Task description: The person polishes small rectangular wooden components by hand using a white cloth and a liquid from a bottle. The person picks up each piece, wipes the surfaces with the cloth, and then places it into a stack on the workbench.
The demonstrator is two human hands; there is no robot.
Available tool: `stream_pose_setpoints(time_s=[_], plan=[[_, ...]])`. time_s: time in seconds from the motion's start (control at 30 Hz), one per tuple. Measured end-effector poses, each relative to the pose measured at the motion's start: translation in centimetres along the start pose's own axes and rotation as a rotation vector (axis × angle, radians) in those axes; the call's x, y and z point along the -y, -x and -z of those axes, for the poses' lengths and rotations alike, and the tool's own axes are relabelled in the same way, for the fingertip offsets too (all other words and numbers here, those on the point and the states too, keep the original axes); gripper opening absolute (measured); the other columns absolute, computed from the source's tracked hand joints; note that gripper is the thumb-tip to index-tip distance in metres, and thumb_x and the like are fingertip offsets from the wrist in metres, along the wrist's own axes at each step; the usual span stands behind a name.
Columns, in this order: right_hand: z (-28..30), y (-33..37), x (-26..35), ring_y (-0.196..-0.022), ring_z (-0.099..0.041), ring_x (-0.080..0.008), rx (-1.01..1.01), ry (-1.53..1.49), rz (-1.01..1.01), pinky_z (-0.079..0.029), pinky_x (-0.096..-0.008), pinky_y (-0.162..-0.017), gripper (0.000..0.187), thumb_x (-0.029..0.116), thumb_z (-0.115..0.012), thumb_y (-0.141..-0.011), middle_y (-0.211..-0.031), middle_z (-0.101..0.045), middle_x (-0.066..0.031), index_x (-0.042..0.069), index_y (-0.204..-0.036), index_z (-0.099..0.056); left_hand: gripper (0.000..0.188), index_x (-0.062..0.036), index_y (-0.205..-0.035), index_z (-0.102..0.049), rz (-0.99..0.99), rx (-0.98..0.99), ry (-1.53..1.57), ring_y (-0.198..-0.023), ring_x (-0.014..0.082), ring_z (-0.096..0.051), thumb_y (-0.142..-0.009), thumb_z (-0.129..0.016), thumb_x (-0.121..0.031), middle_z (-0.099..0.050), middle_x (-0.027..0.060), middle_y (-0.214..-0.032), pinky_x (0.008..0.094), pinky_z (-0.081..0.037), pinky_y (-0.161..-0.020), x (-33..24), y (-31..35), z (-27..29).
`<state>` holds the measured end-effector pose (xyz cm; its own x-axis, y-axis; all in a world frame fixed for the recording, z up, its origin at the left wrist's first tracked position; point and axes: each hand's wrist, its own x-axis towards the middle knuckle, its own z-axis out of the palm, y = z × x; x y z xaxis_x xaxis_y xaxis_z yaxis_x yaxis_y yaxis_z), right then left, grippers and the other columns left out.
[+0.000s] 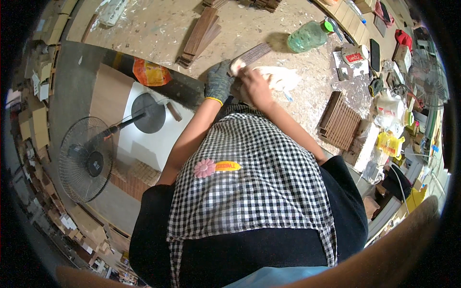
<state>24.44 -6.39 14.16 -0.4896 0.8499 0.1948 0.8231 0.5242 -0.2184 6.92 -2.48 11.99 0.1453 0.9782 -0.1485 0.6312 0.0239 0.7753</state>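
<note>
My left hand (218, 82), in a grey knit glove with a yellow cuff, grips the near end of a dark brown wood strip (254, 54) at the bench edge. My bare right hand (256, 87) is closed at that same end, fingers bent together. A small pale patch shows on the strip by the fingertips; what the right fingers hold is hidden. Just right of this hand lies a crumpled whitish cloth (279, 77). Beyond the left hand, several similar wood strips (200, 36) lie in a loose stack.
A greenish bottle (306, 37) with a green cap stands on the stained workbench (254, 23). Stacked grooved wood pieces (340, 120) lie at the right, near a white tub (354, 56) and a black phone (374, 49). A standing fan (91, 158) is on the left.
</note>
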Motion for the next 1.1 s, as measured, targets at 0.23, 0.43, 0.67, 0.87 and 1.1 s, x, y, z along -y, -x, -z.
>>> stream_pose_setpoints(time_s=[0.23,0.43,0.67,0.87,1.1], plan=[[0.8,-1.7,-7.4,-0.101,-0.055,-0.0281,0.024,0.164,-0.206,-0.052,-0.0364,-0.084,0.029,0.015,-0.064,-0.084,-0.124,-0.055,-0.0090,0.005,-0.111,-0.067,0.034,0.0067,-0.123,-0.056,0.366,0.023,0.970,-0.100,0.0301,-0.066,-0.096,-0.061,-0.015,-0.062,0.0192,-0.116,0.0377,-0.059,-0.084,-1.0,-0.5,-0.8],[1.8,-0.6,-0.6,-0.098,-0.059,-0.0348,0.139,-0.236,-0.161,-0.052,-0.0407,-0.084,0.034,0.009,-0.057,-0.087,-0.111,-0.059,-0.0158,0.009,-0.120,-0.063,0.050,0.0025,-0.121,-0.061,0.025,0.098,-0.024,-0.100,0.0318,-0.067,-0.087,-0.073,-0.032,-0.069,0.0211,-0.108,0.0399,-0.053,-0.087,-1.7,-0.5,0.9],[1.5,-1.3,-12.5,-0.101,-0.060,-0.0337,-0.145,-0.001,-0.439,-0.053,-0.0426,-0.083,0.038,0.002,-0.060,-0.083,-0.111,-0.063,-0.0157,0.007,-0.119,-0.069,0.041,0.0061,-0.129,-0.053,0.527,0.021,1.349,-0.104,0.0347,-0.063,-0.098,-0.059,-0.019,-0.054,0.0200,-0.128,0.0378,-0.061,-0.086,-4.3,-0.3,0.7],[3.9,-3.4,-2.2,-0.095,-0.061,-0.0316,-0.250,-0.223,-0.106,-0.051,-0.0415,-0.088,0.043,0.001,-0.058,-0.087,-0.107,-0.058,-0.0155,0.007,-0.129,-0.062,0.036,0.0009,-0.130,-0.054,0.036,-0.161,0.102,-0.109,0.0292,-0.063,-0.097,-0.059,-0.015,-0.064,0.0190,-0.121,0.0384,-0.053,-0.094,-3.0,1.3,-0.9],[3.4,-1.6,-8.1,-0.098,-0.061,-0.0283,-0.106,-0.077,-0.349,-0.055,-0.0388,-0.081,0.046,0.006,-0.064,-0.083,-0.105,-0.061,-0.0114,0.017,-0.128,-0.065,0.050,-0.0002,-0.135,-0.053,-0.005,-0.142,0.226,-0.112,0.0297,-0.063,-0.088,-0.069,-0.008,-0.064,0.0193,-0.124,0.0387,-0.048,-0.097,-5.2,2.6,0.6]])
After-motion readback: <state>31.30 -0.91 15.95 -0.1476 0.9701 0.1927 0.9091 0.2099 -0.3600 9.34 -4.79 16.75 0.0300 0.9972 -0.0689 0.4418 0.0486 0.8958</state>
